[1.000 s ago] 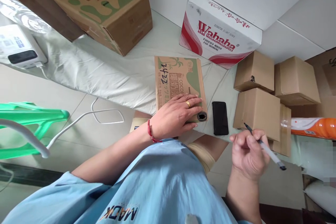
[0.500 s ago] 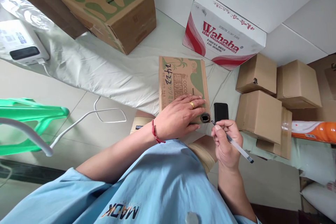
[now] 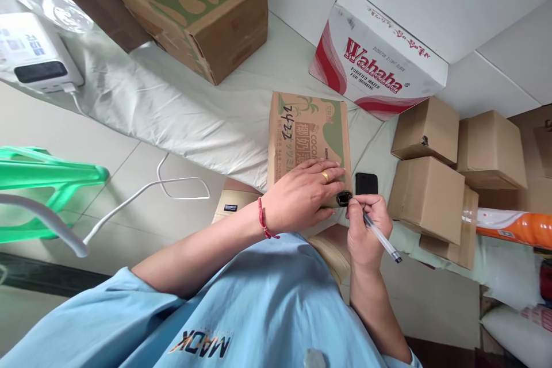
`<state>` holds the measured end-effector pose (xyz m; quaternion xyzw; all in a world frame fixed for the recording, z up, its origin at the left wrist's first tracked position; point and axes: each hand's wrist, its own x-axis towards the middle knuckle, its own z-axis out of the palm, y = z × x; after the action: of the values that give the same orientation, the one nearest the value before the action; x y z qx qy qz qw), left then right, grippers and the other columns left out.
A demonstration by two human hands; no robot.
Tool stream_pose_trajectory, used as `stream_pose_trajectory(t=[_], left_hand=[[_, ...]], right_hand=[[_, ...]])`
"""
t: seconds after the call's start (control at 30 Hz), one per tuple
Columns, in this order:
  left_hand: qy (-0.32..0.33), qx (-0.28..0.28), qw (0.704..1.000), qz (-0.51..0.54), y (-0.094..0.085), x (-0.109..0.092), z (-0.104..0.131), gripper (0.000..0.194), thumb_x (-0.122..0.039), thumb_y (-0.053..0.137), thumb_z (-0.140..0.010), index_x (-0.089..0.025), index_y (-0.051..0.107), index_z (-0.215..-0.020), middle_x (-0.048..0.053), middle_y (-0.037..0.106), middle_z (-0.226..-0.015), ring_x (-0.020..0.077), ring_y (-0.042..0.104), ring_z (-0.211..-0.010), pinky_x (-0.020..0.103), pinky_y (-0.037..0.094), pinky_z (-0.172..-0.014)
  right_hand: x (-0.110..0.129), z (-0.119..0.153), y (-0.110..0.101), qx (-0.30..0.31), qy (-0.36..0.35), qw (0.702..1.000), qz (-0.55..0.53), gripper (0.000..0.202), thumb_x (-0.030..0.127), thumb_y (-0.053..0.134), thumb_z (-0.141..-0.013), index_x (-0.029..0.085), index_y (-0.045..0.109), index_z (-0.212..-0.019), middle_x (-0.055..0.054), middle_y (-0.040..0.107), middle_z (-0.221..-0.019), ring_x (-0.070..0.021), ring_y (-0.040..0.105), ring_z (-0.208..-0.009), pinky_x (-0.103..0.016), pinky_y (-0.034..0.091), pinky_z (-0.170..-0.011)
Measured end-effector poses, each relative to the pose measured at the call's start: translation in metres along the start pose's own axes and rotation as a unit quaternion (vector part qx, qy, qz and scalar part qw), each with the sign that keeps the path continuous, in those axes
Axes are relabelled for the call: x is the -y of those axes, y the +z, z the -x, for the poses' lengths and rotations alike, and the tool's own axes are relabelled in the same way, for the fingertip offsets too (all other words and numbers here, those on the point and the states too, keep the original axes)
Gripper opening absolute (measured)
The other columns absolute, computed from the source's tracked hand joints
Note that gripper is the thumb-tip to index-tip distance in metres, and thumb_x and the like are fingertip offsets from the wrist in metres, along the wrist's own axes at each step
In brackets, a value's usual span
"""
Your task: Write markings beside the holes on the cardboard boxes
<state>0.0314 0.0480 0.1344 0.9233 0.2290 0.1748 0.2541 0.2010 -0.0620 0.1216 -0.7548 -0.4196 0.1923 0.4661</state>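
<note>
A printed cardboard box (image 3: 308,121) lies on the pale cloth in front of me, with "2422" handwritten across it. My left hand (image 3: 304,192) rests on the box's near part, fingers stretched out flat, a gold ring and a red cord bracelet on it. At the box's near right corner is a black-rimmed opening (image 3: 344,198). Right beside that opening, my right hand (image 3: 366,227) is closed around a pen (image 3: 383,238), whose dark cap end points down and right. The pen's tip is hidden by my fingers.
A black phone-like object (image 3: 366,183) lies just right of the box. Several plain cartons (image 3: 425,198) stand farther right, with an orange bottle (image 3: 521,227) beside them. Behind are a Wahaha carton (image 3: 375,63) and a coconut carton (image 3: 228,40). A white cable (image 3: 185,197) hangs at left.
My right hand with the pen has moved left, closer to the opening at the box corner. My left hand stays on the box. The whole view has shifted slightly.
</note>
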Motion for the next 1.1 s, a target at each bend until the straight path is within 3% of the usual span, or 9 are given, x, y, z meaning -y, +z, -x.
stream_pose_trajectory(t=[0.57,0.87,1.1], left_hand=[[-0.001,-0.001,1.000,0.017,0.001,0.001,0.000,0.039,-0.034,0.076,-0.100,-0.017,0.073,-0.135,0.013,0.063,-0.161,0.0321,0.053,-0.156,0.047,0.040,-0.131],[0.000,-0.002,1.000,0.011,0.001,0.001,0.000,0.038,-0.034,0.076,-0.100,-0.018,0.073,-0.134,0.012,0.064,-0.159,0.0317,0.054,-0.154,0.046,0.040,-0.131],[-0.003,-0.003,1.000,0.006,0.002,0.001,0.000,0.036,-0.035,0.076,-0.100,-0.020,0.073,-0.133,0.011,0.065,-0.159,0.0310,0.054,-0.154,0.046,0.040,-0.130]], right_hand=[[-0.003,-0.002,-0.008,0.086,-0.023,0.996,0.018,0.019,0.041,0.071,-0.099,0.023,0.068,-0.094,0.002,0.068,-0.071,-0.0142,0.062,-0.062,-0.027,0.048,-0.060],[-0.003,-0.003,-0.008,0.089,-0.016,0.995,-0.032,0.021,0.044,0.072,-0.098,0.024,0.069,-0.094,0.002,0.068,-0.069,-0.0157,0.066,-0.062,-0.027,0.052,-0.060],[-0.006,-0.004,-0.013,0.127,-0.004,0.991,-0.041,0.018,0.040,0.073,-0.098,0.024,0.068,-0.092,0.003,0.069,-0.068,-0.0152,0.064,-0.060,-0.027,0.050,-0.059]])
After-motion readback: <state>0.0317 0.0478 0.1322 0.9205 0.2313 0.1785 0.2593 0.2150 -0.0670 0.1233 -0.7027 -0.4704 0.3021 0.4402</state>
